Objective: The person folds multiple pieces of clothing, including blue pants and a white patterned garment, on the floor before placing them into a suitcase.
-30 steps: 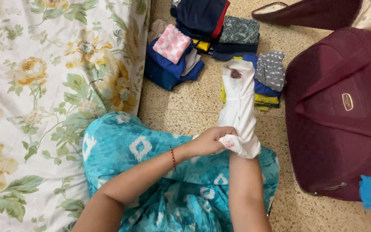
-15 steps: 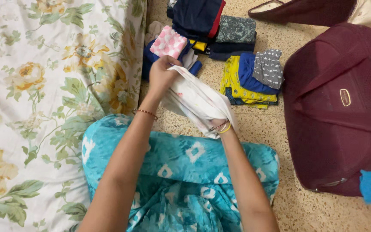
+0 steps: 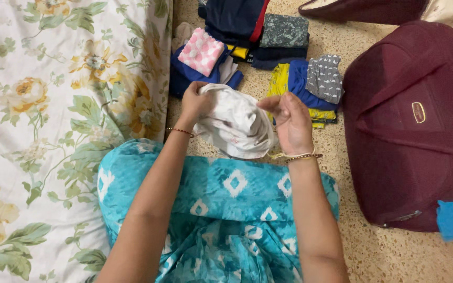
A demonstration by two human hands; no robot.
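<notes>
Holding a bunched-up white garment (image 3: 235, 124) between both hands, we've got it up over our knees and the edge of the speckled floor (image 3: 237, 91). Our left hand (image 3: 195, 101) is clenched on its upper left corner, fingers dug into the cloth. Our right hand (image 3: 291, 123) sits against its right side, palm facing us with the fingers half curled, touching the fabric; can't tell if it's really gripping.

Just beyond the garment on the floor there's a folded yellow, blue and grey stack (image 3: 313, 84), and to its left a pink checked piece (image 3: 201, 52) on top of blue clothes. Further back is a dark navy and green folded pile (image 3: 268, 26). A maroon bag (image 3: 415, 126) fills the floor's right edge, and a floral bedsheet (image 3: 53, 105) runs along the left. Our teal patterned clothing (image 3: 221, 199) covers the lap.
</notes>
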